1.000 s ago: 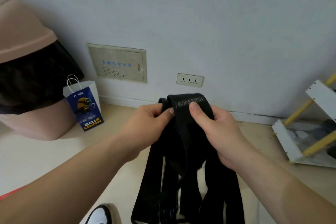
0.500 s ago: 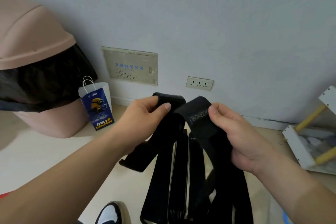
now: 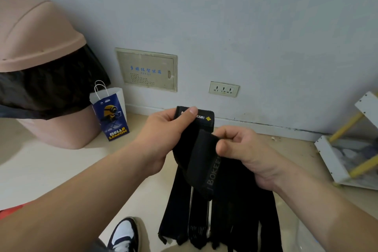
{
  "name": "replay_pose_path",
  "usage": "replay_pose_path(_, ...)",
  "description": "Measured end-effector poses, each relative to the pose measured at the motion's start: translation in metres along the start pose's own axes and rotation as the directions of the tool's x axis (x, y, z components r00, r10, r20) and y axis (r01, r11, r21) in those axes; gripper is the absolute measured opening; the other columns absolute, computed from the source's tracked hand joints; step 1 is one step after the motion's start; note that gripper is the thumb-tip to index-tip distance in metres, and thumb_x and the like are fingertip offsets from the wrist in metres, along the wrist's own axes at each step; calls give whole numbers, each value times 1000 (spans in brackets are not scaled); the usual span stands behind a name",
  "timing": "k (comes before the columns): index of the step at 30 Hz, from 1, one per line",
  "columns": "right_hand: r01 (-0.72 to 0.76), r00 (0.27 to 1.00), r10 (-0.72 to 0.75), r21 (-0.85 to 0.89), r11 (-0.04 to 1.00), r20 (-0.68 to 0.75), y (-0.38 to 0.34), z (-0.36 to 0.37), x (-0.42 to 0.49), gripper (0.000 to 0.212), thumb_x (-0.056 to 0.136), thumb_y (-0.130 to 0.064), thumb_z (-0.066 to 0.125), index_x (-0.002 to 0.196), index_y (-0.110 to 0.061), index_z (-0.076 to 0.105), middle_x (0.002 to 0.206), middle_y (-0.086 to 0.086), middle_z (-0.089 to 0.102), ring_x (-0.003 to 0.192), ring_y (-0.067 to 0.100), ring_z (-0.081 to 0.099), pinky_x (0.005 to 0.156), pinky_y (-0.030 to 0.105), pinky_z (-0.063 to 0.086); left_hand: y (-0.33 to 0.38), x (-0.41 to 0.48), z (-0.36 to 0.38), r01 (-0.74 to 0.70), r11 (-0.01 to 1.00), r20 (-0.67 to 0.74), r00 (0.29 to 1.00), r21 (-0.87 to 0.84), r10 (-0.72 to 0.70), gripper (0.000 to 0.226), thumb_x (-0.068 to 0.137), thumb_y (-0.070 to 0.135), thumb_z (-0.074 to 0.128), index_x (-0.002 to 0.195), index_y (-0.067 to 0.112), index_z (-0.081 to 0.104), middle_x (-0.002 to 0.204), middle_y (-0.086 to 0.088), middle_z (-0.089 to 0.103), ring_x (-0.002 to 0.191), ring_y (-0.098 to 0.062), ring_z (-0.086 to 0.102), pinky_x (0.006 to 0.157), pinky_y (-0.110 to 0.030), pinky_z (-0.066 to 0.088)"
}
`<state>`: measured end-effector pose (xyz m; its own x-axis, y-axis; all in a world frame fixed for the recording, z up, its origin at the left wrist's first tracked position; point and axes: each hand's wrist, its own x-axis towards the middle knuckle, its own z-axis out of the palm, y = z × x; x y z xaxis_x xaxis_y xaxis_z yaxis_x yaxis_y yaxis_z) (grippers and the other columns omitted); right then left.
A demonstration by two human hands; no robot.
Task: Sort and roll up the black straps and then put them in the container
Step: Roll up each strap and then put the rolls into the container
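Pale wall [image 3: 245, 26] filled the far side of the room, with a beige floor [image 3: 51, 165] below it and a big pink bin [image 3: 36, 37] at the far left. A white rack [image 3: 337, 159] leaned at the right edge. A paper bag [image 3: 111, 114] stood just beside the bin (a socket [image 3: 223, 89] sat on the wall further right).

The black straps [image 3: 225, 210] hung in a bunch at the near middle, their loose ends trailing down toward the floor beside a shoe [image 3: 124, 233]. A second earlier both hands had pinched the top of the bunch together; now they had drawn apart. The left hand [image 3: 163, 135] gripped one strap end [image 3: 200, 117], thumb pressed over its printed label, and had lifted it higher and farther. The right hand [image 3: 251, 155], fingers curled, pinched a second, lettered strap [image 3: 206, 161], folded over just below and to the right.

Two straps had thus been picked out of the bunch, so sorting looked under way; nothing was rolled yet. Something clear showed at the near right corner, but I could not tell whether it was the container.
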<state>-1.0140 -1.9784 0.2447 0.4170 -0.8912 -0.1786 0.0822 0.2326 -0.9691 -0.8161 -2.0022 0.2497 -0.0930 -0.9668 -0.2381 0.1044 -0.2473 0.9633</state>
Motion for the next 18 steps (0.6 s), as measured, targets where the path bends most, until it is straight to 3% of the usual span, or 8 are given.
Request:
replay_pose_path(3, -73, 993, 80, -88, 994, 83, -5, -1, -4, 46, 63, -25, 101, 104, -11, 84, 103, 20, 80, 88, 28, 79, 80, 35, 63, 1, 3, -4, -58, 997, -32, 998, 45, 60, 25, 100, 35, 69, 105, 12, 80, 101, -10, 82, 99, -27, 78, 87, -36, 62)
replay_pose_path(6, -99, 992, 105, -94, 991, 65, -11, -7, -6, 25, 83, -17, 79, 107, -9, 84, 100, 19, 80, 84, 25, 78, 75, 31, 63, 4, 11, -14, -70, 991, -66, 995, 113, 78, 23, 99, 33, 71, 105, 13, 80, 98, -8, 82, 93, -23, 80, 68, -26, 62)
replay_pose_path(9, -84, 996, 84, -47, 995, -14, -15, -14, -5, 16, 83, -21, 76, 93, -10, 81, 89, 16, 74, 72, 23, 72, 66, 30, 60, 7, 18, -26, -54, 991, -145, 987, 124, 72, 20, 99, 31, 71, 103, 13, 80, 93, -7, 82, 84, -20, 80, 59, -22, 60)
replay_pose_path(13, -102, 995, 102, -31, 994, -3, -14, -12, -4, 12, 84, -23, 75, 89, -12, 72, 85, 14, 67, 69, 23, 64, 63, 30, 57, 3, 28, -25, -74, 976, -221, 968, 207, 120, 19, 100, 28, 71, 98, 12, 80, 90, -7, 82, 83, -21, 80, 64, -28, 65)
replay_pose_path(18, -86, 996, 86, -19, 996, -2, -14, -7, -2, 8, 86, -23, 71, 82, -19, 76, 83, 9, 70, 67, 17, 67, 62, 27, 57, 0, 40, -24, -65, 956, -335, 928, 285, 163, 21, 102, 29, 68, 94, 11, 76, 90, -8, 78, 82, -19, 75, 64, -27, 61)
